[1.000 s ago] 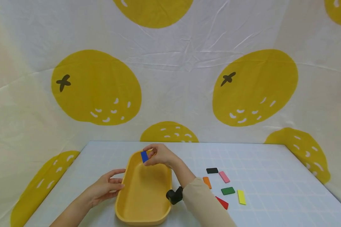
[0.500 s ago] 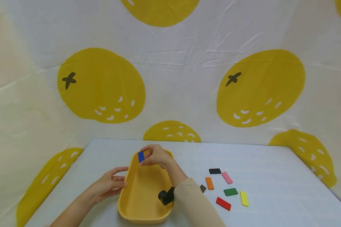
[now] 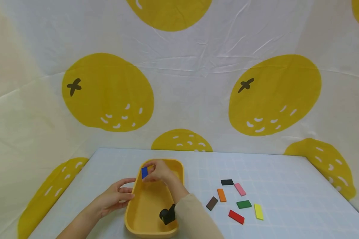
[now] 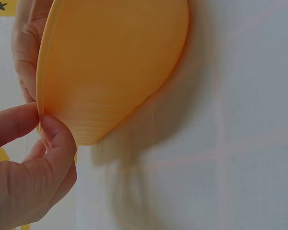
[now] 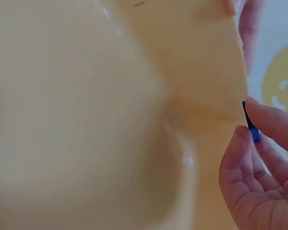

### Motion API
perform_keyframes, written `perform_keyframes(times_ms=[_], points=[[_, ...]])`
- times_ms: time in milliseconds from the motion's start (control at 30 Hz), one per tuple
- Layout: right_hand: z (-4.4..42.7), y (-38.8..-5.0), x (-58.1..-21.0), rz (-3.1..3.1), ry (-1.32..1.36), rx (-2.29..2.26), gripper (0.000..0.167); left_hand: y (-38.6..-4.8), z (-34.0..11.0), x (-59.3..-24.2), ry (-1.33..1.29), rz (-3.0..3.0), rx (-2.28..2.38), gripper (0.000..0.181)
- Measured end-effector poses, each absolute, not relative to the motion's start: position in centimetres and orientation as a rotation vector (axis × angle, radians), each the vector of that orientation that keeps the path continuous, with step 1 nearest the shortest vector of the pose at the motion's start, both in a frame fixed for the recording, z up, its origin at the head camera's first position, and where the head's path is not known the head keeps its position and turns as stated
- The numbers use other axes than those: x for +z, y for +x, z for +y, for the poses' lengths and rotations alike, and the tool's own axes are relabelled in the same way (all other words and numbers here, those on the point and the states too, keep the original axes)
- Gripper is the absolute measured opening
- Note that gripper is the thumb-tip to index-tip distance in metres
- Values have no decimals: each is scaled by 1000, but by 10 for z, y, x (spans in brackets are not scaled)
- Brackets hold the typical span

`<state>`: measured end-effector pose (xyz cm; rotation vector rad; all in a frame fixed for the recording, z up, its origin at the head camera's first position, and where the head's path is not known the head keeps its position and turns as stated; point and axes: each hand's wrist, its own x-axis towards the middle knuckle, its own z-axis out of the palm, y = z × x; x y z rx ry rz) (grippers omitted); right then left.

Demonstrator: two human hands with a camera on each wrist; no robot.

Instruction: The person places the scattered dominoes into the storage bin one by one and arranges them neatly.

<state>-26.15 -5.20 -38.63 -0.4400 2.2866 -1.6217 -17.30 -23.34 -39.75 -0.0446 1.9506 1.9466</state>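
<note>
My left hand (image 3: 112, 198) holds the left side of a yellow plastic tray (image 3: 151, 205), thumb over the rim and fingers against the outer wall. In the left wrist view, the tray's outer wall (image 4: 115, 52) fills the top, with the left hand (image 4: 36, 172) at its edge. My right hand (image 3: 159, 172) is over the tray's far left part, pinching a small blue domino-like block (image 3: 145, 173) between thumb and fingertips. In the right wrist view that blue block (image 5: 251, 122) stands on edge close to the tray's wall; whether it touches is unclear.
Right of the tray, loose blocks lie flat on the pale checked tabletop: brown (image 3: 211, 203), orange (image 3: 221, 195), black (image 3: 227, 182), pink (image 3: 240, 189), green (image 3: 244, 204), red (image 3: 236, 216) and yellow (image 3: 258, 211). A lemon-patterned cloth (image 3: 191, 99) hangs behind.
The right hand has moved left and lower into the tray with the blue block. Its sleeve has uncovered the brown block. My left hand stays at the tray's side.
</note>
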Motion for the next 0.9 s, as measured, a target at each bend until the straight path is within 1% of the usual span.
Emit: perform_keyframes(times_ms=[267,467,900], points=[[-46,-268,-398,2304,-417,-1624,50,-173,-233,-395,-62,1963,1944,70],[-44,-270,-406,2338,-399,-1568,47,-171,-232,-396,-83,2006,1910,69],[-37,-271,-414,2410,-458,-1386,47,-174,-232,-396,-68,1970,1933,69]])
